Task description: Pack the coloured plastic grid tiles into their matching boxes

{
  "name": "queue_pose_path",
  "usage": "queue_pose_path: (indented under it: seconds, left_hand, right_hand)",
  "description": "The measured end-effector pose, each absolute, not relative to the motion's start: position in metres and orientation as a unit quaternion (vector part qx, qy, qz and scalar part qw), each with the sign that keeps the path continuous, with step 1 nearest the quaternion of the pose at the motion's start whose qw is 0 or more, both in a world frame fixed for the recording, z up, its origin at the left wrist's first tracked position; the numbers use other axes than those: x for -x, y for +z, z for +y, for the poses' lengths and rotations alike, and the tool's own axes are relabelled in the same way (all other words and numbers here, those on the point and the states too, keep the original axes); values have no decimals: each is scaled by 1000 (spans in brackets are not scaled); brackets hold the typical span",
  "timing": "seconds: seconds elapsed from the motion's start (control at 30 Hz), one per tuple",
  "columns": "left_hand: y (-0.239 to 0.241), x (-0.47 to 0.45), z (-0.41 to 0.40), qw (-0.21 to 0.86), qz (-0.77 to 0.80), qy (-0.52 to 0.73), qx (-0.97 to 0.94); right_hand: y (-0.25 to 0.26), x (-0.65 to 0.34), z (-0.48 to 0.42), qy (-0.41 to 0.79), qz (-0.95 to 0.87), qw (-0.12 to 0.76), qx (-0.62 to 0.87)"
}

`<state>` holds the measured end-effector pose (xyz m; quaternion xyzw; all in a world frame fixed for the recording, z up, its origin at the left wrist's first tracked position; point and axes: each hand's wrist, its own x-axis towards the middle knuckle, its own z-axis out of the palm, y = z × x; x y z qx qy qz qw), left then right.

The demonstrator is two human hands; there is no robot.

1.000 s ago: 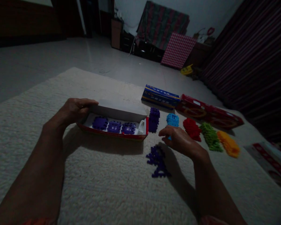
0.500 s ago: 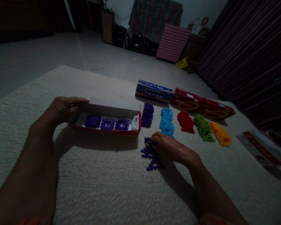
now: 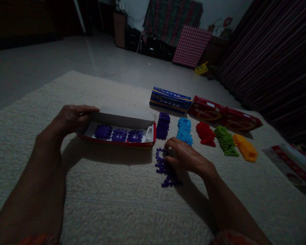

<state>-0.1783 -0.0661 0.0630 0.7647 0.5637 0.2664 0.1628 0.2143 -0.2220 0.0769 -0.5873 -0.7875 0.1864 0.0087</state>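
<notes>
Head view: clasps left end of open box (image 3: pixel 124 119) with left grip (image 3: pixel 71 119), fingers wrapped over its wall. Rests right grip (image 3: pixel 183 156), fingers curled, on loose purple pieces (image 3: pixel 165 170) just beneath it on rug (image 3: pixel 112 200); cannot tell whether pinched.

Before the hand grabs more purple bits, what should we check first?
1. Left hand holds the end of the open red cardboard box: ok.
2. Free room in the box beside the three purple interlocking plastic blocks: cannot tell.
3. Right hand touches the loose purple plastic pieces on the cream rug: ok.
4. Grip closed on a piece: cannot tell, the fingers hide it.
5. Loose pieces lie apart from the blue plastic pile: ok.
</notes>
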Motion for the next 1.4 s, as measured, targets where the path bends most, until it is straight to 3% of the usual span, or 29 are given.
queue_pose_path:
  seconds: [0.23,0.47,0.7,0.9,1.13,1.4]
  left_hand:
    - [67,176,-69,166,573,251,-763]
    - [70,173,-70,151,571,259,-765]
    - [61,175,-64,169,541,314,-762]
    - [50,181,-56,196,513,366,-752]
    - [39,183,-51,268,486,422,-717]
    - [42,180,-54,270,510,408,-707]
  right_hand:
    - [70,-211,-217,240,-789,-17,566]
    - [71,-212,-220,206,-790,-11,578]
    - [106,-224,-217,119,-811,131,558]
    - [139,-152,-178,101,-846,174,494]
    - [115,-60,-127,118,-870,111,467]
    - [96,-24,-109,110,-892,60,435]
